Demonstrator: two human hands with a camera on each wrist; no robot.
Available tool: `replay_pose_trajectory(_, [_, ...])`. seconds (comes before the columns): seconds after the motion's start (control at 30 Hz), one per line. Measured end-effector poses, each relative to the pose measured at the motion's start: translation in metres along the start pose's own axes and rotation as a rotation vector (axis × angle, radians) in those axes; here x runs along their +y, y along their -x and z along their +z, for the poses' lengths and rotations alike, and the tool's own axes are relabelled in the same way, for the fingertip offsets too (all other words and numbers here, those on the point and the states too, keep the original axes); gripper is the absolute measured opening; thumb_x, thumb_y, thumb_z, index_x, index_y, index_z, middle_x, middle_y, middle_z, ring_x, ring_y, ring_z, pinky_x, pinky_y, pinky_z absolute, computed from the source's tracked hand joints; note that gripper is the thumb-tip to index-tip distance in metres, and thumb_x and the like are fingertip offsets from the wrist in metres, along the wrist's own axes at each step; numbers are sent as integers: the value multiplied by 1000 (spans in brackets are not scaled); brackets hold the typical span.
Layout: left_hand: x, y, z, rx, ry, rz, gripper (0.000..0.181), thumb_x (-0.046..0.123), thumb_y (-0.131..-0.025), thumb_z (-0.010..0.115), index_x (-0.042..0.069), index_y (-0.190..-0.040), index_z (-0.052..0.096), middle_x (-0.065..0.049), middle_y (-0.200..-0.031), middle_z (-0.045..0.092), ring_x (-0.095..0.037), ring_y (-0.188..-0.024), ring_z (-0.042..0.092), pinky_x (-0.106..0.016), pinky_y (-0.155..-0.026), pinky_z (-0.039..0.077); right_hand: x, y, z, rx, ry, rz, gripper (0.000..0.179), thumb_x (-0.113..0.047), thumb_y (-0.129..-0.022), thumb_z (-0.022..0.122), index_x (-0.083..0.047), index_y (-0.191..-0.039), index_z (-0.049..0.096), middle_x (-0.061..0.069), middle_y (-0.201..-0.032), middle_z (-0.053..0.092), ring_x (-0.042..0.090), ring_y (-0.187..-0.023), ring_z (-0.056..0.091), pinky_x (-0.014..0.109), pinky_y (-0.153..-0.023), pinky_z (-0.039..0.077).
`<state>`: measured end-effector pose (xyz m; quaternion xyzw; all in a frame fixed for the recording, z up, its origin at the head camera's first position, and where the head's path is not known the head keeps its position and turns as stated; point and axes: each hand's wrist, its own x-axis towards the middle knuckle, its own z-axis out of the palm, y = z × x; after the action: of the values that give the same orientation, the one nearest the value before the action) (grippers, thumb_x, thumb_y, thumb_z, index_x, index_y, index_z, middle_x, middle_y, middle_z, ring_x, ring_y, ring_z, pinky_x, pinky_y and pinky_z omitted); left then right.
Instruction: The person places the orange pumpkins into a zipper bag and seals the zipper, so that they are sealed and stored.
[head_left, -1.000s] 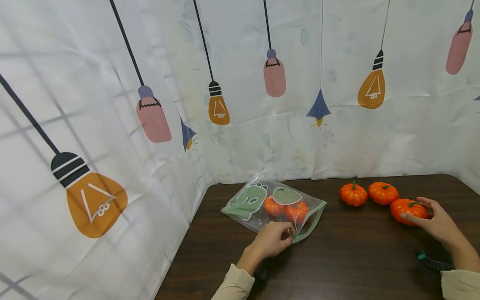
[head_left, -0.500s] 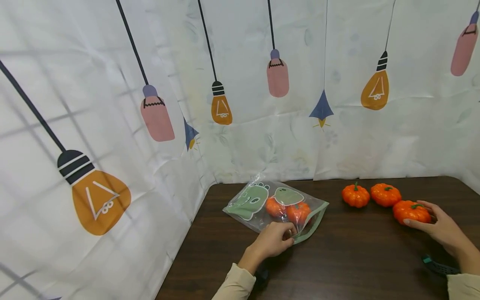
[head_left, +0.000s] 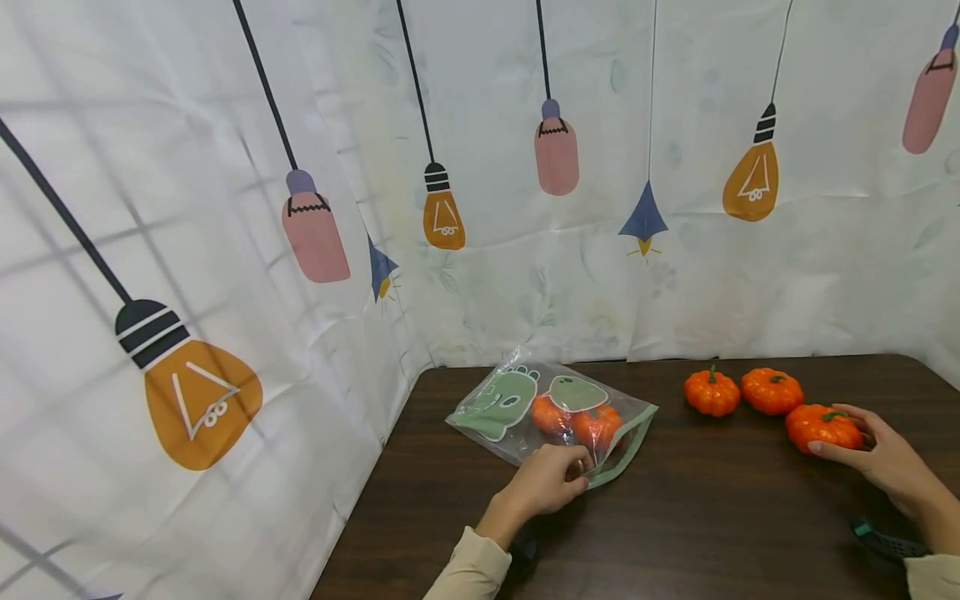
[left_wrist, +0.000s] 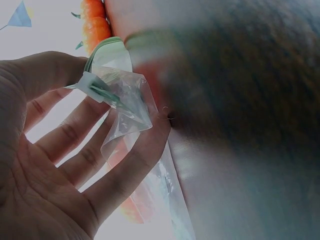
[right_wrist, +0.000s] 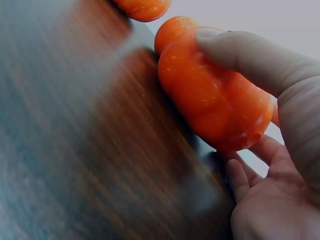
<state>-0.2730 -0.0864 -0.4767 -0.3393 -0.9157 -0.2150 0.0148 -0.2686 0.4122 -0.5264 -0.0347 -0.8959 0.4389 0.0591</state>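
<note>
A clear zip bag (head_left: 487,408) with green cartoon prints and a green edge lies on the table, two small orange pumpkins (head_left: 597,427) inside it. My left hand (head_left: 546,479) pinches the bag's open edge; the left wrist view shows the thumb and fingers at its slider and clear film (left_wrist: 127,107). On the right, my right hand (head_left: 888,462) grips an orange pumpkin (head_left: 823,428) with a green stem, thumb on the near side and fingers around the far side. In the right wrist view this pumpkin (right_wrist: 215,90) sits close over the wood.
Two more orange pumpkins, one round (head_left: 711,392) and one flatter (head_left: 772,391), stand left of the gripped one. The dark wooden table (head_left: 697,517) ends at a white curtain (head_left: 480,292) printed with lamps. A dark strap (head_left: 888,542) shows below the right wrist.
The head view has shifted slightly, moving the scene a little right. The right hand stays at the same pumpkin and the left hand keeps hold of the bag's edge.
</note>
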Motion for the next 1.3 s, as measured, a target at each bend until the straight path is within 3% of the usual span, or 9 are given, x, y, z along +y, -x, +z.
replay_pose_trajectory(0.1, [0, 0, 0, 3, 2, 4, 9, 16, -91, 72, 22, -98, 69, 13, -78, 63, 2, -68, 51, -16, -66, 44, 1, 1, 0, 5, -5, -8, 97, -40, -98, 68, 2, -162, 8, 45, -152, 20, -7, -100, 34, 12, -66, 32])
replay_pose_trajectory(0.27, [0, -1, -1, 5, 8, 7, 9, 16, -91, 72, 22, -97, 69, 14, -77, 62, 2, -67, 51, -16, -65, 43, -1, 2, 0, -4, -12, -15, 97, -39, -99, 67, 0, -162, 5, 46, -155, 15, 35, -116, 41, 11, -65, 32])
replay_pose_trajectory(0.33, [0, -1, -1, 7, 8, 9, 9, 16, -91, 72, 21, -97, 69, 13, -77, 62, 2, -67, 51, -16, -65, 43, -1, 2, 0, -3, -19, -21, 96, -38, -99, 66, -1, -163, 5, 46, -156, 14, 35, -117, 41, 11, -65, 32])
replay_pose_trajectory(0.47, [1, -2, -2, 10, 16, 14, 9, 15, -91, 72, 21, -96, 69, 13, -76, 61, 1, -67, 50, -16, -64, 43, 0, 3, 0, 10, -41, -37, 93, -36, -99, 67, -9, -165, 7, 44, -155, 16, -15, -102, 33, 10, -66, 35])
replay_pose_trajectory(0.57, [1, -2, -3, 11, 18, 17, 9, 14, -90, 71, 20, -96, 69, 13, -76, 61, 1, -66, 49, -16, -64, 42, 0, 3, 0, 15, -47, -38, 92, -36, -99, 67, -11, -165, 8, 44, -155, 16, -21, -98, 24, 10, -66, 35])
replay_pose_trajectory(0.73, [2, -1, -3, 10, 15, 20, 8, 14, -90, 71, 20, -96, 69, 13, -76, 61, 1, -66, 49, -16, -64, 42, -2, 2, -2, 19, -17, -15, 95, -38, -98, 67, -6, -164, 7, 45, -156, 14, 16, -108, 43, 12, -66, 34])
replay_pose_trajectory(0.87, [1, -1, -3, 7, 18, 19, 9, 14, -90, 71, 20, -96, 69, 13, -76, 62, 1, -66, 50, -16, -64, 43, -2, 1, -4, 18, 4, -7, 97, -39, -98, 67, 2, -162, 7, 47, -154, 15, 50, -117, 36, 19, -71, 37])
replay_pose_trajectory(1.03, [0, 0, -2, 8, 21, 14, 10, 14, -90, 72, 21, -97, 70, 13, -78, 66, 4, -68, 53, -16, -66, 45, -1, 0, -6, -9, 5, -13, 97, -39, -100, 64, 5, -161, 2, 49, -155, 8, 62, -124, 29, 30, -74, 44])
replay_pose_trajectory(1.3, [0, 0, -1, 5, 16, 10, 10, 15, -90, 73, 21, -97, 69, 13, -79, 66, 4, -69, 53, -16, -67, 45, 0, 0, -6, -29, -10, -20, 98, -40, -100, 64, 1, -162, 1, 47, -158, 2, 64, -126, 26, 31, -75, 46])
